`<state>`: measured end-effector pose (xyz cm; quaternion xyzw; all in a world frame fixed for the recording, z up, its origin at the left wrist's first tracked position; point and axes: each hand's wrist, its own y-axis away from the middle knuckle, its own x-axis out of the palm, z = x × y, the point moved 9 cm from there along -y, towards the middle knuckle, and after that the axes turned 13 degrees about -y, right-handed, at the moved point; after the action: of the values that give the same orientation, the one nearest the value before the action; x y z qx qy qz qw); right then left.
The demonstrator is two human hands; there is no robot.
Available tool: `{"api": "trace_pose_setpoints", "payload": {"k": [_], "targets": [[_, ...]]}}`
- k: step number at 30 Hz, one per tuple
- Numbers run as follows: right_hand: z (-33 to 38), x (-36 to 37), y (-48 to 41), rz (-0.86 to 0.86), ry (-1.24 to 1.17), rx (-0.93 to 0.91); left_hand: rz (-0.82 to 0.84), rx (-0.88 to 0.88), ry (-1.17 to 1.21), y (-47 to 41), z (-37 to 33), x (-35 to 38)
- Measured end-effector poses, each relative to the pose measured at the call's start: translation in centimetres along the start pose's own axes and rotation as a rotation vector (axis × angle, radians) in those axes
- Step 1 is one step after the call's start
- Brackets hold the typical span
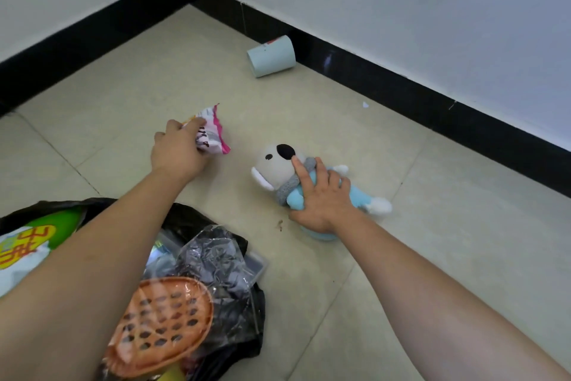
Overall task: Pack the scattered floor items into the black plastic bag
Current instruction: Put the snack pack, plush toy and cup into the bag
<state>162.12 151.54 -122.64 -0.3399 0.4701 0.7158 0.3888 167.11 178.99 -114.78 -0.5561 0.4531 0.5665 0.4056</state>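
**Both hands on floor items, bag waiting near left**

The left hand [179, 149] is closed on a pink snack packet [214, 136], pinching its crumpled near end against the floor [340, 288]. The right hand [321, 195] wraps the middle of a plush toy [275, 167] lying on its back; the fingers curl round the blue body and the forefinger lies straight against the pale head.

The packet looks light, thin and crackly. It should crush without harm, but the slick film could slip from a loose pinch, so a full fist round it seems safer. The toy is soft and light and will squash under any grip. The torso, where the hand already sits, is likely the surest hold, as limbs or scarf would let it dangle.

The black plastic bag [197, 220] lies open at near left, under the left forearm, already holding an orange basket [163, 322] and a green and white packet [31, 244].

Far right, a pale blue cup [272, 56] lies on its side beside the black skirting [401, 84], not yet packed. It is probably stiff and light, and easiest taken round its wall.
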Motion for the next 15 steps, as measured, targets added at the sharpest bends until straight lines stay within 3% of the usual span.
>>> {"api": "trace_pose_setpoints", "payload": {"k": [6, 15], "targets": [[-0.4, -1.2, 2.4, -0.093, -0.088, -0.017, -0.210, 0.173, 0.006, 5.4, -3.0, -8.1], [0.6, -0.2, 6.7, -0.165, 0.008, -0.058, -0.338, 0.293, -0.091, 16.9, 1.5, -16.1]]}}
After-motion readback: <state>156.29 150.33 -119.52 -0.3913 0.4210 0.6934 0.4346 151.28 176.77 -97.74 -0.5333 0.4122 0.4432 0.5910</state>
